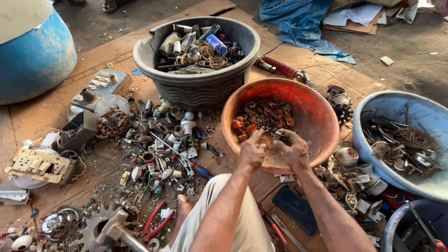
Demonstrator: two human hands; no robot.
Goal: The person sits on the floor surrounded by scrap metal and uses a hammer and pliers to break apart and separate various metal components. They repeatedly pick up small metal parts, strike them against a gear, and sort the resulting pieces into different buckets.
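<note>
Both hands work over the near rim of the tilted orange bowl (317, 116), whose heap of rusty coils and small metal scraps (261, 119) lies just beyond the fingertips, up and slightly left of them. The left hand (251, 151) is nearer the heap, its grip closed with thumb raised, though whether it holds anything I cannot tell. The right hand (291, 148) pinches a small dark metal piece (278, 136) between curled fingers, close beside the left.
</note>
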